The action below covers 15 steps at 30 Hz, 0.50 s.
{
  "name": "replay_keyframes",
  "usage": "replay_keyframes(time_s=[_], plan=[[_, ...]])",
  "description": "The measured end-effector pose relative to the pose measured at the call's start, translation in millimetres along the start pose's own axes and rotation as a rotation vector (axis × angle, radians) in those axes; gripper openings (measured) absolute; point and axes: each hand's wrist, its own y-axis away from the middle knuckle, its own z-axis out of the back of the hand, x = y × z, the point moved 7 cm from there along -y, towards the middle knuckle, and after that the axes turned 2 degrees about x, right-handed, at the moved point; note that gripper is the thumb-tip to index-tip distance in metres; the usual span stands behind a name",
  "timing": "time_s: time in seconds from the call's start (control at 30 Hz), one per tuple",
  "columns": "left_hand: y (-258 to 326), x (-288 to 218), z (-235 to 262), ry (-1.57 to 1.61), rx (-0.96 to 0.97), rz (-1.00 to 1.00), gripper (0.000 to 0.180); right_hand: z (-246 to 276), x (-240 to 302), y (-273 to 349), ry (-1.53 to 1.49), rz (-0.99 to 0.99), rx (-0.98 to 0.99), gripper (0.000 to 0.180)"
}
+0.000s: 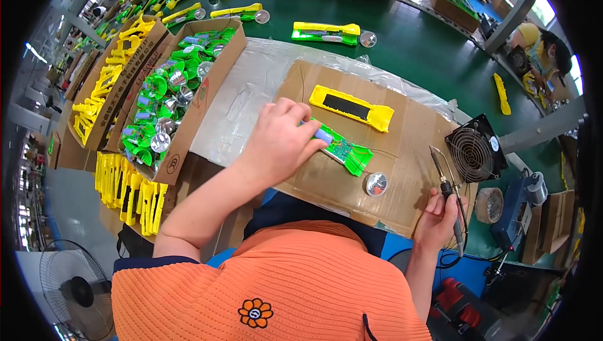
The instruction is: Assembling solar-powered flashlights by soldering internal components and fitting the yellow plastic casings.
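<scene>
My left hand (279, 137) grips the back end of a green torch casing (358, 161) lying on the cardboard. Its thumb and fingers close around a purple battery (323, 135); thin wires and a small circuit board show inside the casing. A loose round reflector (376, 184) lies just below it, wired to it. Beyond sits a yellow casing half (380, 117) with a dark rectangular panel. In my right hand (436, 218), a soldering iron (446, 188) is held upright by its handle, its tip pointing up, apart from the casing.
A cardboard box (217, 83) of green casings with reflectors stands at left, beside another box of yellow parts (110, 83). A black cooling fan (475, 152) and a solder spool (488, 205) are at right. Assembled torches (326, 32) lie along the green table's far side. Another person works at far right.
</scene>
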Motion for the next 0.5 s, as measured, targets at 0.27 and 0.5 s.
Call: replay_keyframes(time_s=[0.27, 0.5], plan=[[-10.8, 4.9, -26.3, 0.515, 0.051, 0.037, 0.017, -39.8, 10.1, 16.7, 0.101, -0.138, 0.228, 0.014], [-21.7, 11.6, -39.7, 0.638, 0.329, 0.083, 0.015, -61.1, -25.6, 14.1, 0.101, -0.418, 0.244, 0.022]])
